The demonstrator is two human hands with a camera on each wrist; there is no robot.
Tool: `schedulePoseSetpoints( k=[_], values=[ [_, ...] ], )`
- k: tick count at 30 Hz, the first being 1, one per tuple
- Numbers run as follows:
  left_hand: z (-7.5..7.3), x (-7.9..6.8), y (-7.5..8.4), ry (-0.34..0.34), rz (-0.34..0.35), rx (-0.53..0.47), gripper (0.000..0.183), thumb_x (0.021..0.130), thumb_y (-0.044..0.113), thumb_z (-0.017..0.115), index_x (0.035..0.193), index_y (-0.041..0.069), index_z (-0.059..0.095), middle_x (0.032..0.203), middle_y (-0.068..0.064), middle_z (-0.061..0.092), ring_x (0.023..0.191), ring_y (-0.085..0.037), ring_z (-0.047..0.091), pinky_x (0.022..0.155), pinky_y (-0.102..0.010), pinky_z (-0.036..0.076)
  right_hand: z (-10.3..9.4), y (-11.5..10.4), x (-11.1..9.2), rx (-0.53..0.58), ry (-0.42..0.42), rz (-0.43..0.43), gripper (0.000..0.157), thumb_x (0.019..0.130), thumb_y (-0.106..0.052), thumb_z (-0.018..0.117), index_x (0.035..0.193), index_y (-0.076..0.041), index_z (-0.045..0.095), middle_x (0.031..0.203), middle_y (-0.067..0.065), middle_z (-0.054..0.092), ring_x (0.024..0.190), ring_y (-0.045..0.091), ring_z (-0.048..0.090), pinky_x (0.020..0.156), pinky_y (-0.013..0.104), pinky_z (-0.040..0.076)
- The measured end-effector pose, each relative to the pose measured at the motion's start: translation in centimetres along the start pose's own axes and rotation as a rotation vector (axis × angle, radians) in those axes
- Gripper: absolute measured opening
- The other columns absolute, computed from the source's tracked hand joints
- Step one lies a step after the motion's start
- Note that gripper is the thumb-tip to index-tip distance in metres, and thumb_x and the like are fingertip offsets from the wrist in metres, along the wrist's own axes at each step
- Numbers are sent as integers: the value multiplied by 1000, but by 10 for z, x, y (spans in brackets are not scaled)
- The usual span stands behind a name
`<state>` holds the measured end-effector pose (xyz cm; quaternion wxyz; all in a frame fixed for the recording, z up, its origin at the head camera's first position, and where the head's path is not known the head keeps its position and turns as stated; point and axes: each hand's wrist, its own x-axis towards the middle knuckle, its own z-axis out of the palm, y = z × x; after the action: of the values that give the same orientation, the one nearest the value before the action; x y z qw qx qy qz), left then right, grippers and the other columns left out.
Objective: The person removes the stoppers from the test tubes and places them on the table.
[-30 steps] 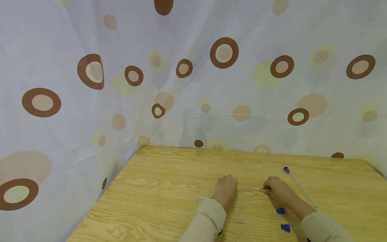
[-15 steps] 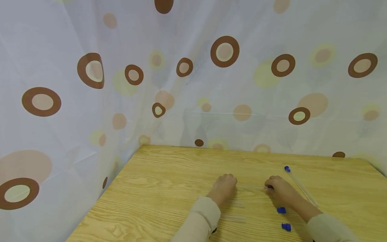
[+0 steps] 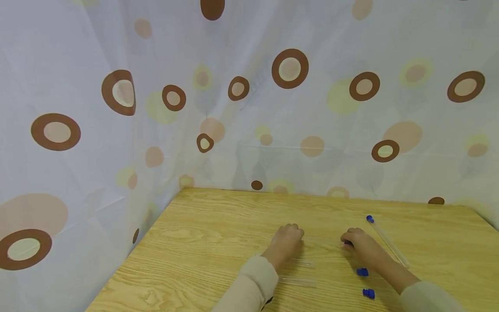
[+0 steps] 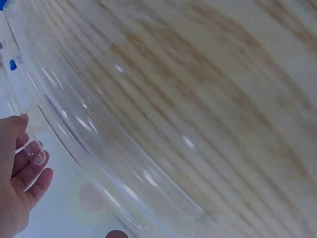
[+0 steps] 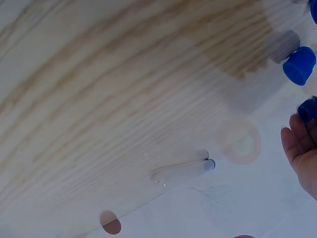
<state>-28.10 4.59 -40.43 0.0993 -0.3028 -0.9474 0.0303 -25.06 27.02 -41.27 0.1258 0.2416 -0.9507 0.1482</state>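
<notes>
Sheeted-off work corner; kind of room cannot be told. Sheet [image 3: 249, 47], white, printed brown, peach and yellow rounds: behind and left of table [image 3: 218, 225], wood-grain top. Clear tubes [image 3: 390, 243], blue caps [image 3: 362, 272]: lab-style ware.

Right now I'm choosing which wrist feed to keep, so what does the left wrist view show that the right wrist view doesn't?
Only the left wrist view: the left hand holding a clear tube by its rounded end, with loose clear tubes in the foreground.
Only the right wrist view, clearly: the right hand holding a blue cap, a loose blue cap nearby.
Both: wood-grain table, patterned curtain, clear tubing and something blue.
</notes>
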Motion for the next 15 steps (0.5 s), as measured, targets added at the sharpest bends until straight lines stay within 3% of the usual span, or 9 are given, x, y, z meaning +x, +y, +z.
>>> schedulePoseSetpoints(
  k=[15],
  values=[
    [1,-13,-11,102,101,124,19,87,32,63,99,18,67,93,8,66,83,-2,61,73,-6,48,-5,-13,-4,-12,112,-53,10,76,-3,71,85,-4,67,79,-3,58,70,9,51,56,17,47]
  ],
)
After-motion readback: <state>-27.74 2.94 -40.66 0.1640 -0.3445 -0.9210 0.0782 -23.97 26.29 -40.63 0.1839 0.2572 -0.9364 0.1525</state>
